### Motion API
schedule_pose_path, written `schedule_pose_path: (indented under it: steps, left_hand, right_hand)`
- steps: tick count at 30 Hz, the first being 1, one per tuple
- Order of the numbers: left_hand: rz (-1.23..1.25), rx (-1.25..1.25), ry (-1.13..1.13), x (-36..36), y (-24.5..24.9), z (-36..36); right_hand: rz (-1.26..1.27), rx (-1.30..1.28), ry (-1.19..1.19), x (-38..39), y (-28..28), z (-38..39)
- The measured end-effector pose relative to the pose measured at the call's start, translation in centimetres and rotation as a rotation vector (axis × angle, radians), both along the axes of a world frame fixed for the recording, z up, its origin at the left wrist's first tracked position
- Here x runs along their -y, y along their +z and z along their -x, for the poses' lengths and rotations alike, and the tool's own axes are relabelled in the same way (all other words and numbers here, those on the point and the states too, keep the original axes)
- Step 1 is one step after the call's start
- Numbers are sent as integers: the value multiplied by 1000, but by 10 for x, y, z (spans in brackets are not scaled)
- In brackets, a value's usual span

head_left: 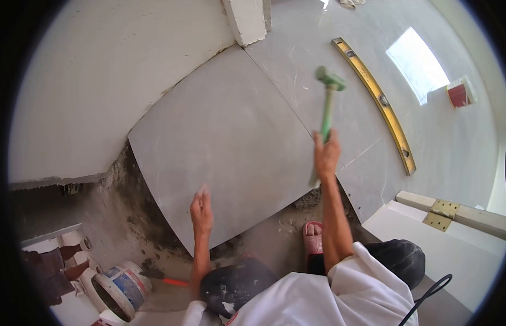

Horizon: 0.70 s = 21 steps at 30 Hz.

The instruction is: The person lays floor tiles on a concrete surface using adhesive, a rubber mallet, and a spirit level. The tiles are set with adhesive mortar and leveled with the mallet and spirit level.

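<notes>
Crouching, the person holds the left hand, fingers open, at the near edge of the grey tile. The right hand is clamped on a green mallet raised over the tile's right edge. A yellow level lies beyond.

White wall along left, meeting square white pillar at top centre. Finished floor of pale grey glossy tiles toward top and right, thin joints visible. Bright sunlight patch upper right; red-and-white box near it. Yellow spirit level flat on floor. Bare dark mortar bed at wall foot. Smeared bucket bottom left. White panel with brass hinge lower right.
</notes>
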<state>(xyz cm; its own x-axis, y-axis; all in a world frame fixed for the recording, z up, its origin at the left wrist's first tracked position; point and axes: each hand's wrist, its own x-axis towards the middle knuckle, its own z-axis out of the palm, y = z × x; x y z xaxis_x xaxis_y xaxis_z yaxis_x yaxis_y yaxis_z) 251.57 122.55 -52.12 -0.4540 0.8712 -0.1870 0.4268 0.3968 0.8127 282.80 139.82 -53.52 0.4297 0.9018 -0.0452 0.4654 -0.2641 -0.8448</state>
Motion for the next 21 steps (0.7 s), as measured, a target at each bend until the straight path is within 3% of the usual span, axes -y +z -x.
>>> schedule_pose_path:
  steps: [1,2,3,5,7,8,9,10,12,16,18,20,21]
  left_hand:
    - [27,257,-1,-29,19,-19]
    - [52,451,4,-51,29,-32]
    - [3,515,10,-64,24,-31]
    - [-92,644,17,-81,14,-29]
    - [-154,578,306,-71,22,-3]
    - [-145,523,473,-63,18,22]
    - [-138,471,632,-58,11,52]
    - [-156,515,676,-51,1,89]
    - [-261,518,782,-47,-9,139]
    - [-643,430,1081,-118,5,130]
    - [-429,582,977,-149,-37,123]
    - [-5,758,599,-166,-35,120]
    - [-98,721,593,-177,-30,105]
  right_hand:
    - [-81,-14,139,22,-8,46]
    - [8,-157,271,47,8,92]
    - [-15,-358,397,73,16,131]
    - [-297,-496,622,96,16,176]
    - [-217,-251,678,57,-8,153]
    - [-354,-22,677,21,-35,126]
    - [-178,459,684,-13,-30,93]
    - [-84,668,720,-43,-40,55]
    - [74,819,847,-69,-51,1]
    - [52,873,884,-52,-57,-10]
    - [73,875,868,-55,-54,-5]
    - [74,837,878,-51,-54,-5]
    - [77,825,878,-53,-55,-8]
